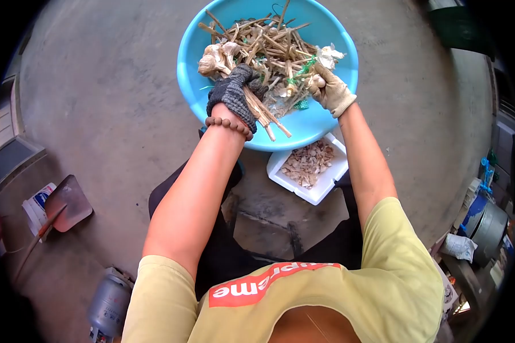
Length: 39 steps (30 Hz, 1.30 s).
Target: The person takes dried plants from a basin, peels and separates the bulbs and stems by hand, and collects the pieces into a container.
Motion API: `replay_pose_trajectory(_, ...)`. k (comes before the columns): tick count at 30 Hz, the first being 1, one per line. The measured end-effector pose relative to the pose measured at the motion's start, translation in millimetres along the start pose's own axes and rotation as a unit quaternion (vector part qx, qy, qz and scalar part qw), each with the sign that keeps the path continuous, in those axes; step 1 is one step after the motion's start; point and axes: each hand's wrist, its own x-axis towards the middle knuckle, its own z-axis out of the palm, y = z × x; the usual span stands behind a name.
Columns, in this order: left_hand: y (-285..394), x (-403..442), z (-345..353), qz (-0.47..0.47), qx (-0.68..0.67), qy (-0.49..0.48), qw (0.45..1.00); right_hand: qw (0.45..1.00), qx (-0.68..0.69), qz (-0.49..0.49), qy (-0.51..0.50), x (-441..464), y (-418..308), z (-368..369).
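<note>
"supreme" reads upside down on the yellow shirt.

From my distant seat I had one view, taken from a head-worn camera. It looked steeply down and forward, with the shirt close to the lens at the bottom of the frame and the blue basin farther off at upper centre. The wide, curved view took in floor at left and right and blackened toward its corners.

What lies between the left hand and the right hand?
In the head view, dry stalks and bits of green plastic lie between the left hand and the right hand, inside the blue basin.
</note>
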Motion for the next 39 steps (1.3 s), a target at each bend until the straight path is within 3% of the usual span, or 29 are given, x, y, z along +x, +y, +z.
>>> replay_pose_trajectory(1, -2, 4, -2, -0.009, -0.016, -0.014, 1.0, 0.998, 0.059, -0.003, -0.022, -9, 0, 9)
replay_pose_trajectory(6, -1, -17, 7, -0.025, -0.022, -0.045, 0.998, 0.994, 0.03, -0.032, -0.097, -57, 8, 39)
replay_pose_trajectory(11, -23, -15, 2, -0.109, 0.1, -0.124, 0.981, 0.994, -0.01, -0.074, -0.083, -96, 17, 76)
replay_pose_trajectory(13, -30, -20, 4, -0.107, 0.111, -0.138, 0.978, 0.986, -0.039, -0.069, -0.147, -107, 19, 81)
replay_pose_trajectory(17, -36, -17, 5, -0.114, 0.037, -0.2, 0.972, 0.988, -0.106, -0.063, -0.093, -117, 39, 79)
replay_pose_trajectory(20, -33, -19, 9, -0.056, 0.141, -0.131, 0.98, 0.987, -0.089, -0.025, -0.128, -129, 41, 76)
replay_pose_trajectory(24, -18, -25, 7, -0.043, 0.05, -0.129, 0.989, 0.985, -0.079, -0.09, -0.127, -150, 44, 103)
replay_pose_trajectory(31, -6, -13, -3, -0.038, 0.009, -0.062, 0.997, 0.99, -0.082, -0.057, -0.102, -126, 43, 81)
replay_pose_trajectory(33, 3, -16, 0, 0.035, 0.043, -0.01, 0.998, 0.989, -0.094, -0.065, -0.098, -118, 42, 81)
replay_pose_trajectory(35, 14, -27, 0, 0.093, 0.042, -0.03, 0.994, 0.979, -0.154, -0.082, -0.107, -118, 39, 86)
replay_pose_trajectory(39, 23, -15, -13, 0.053, 0.033, -0.034, 0.998, 0.977, -0.162, -0.134, -0.025, -114, 41, 95)
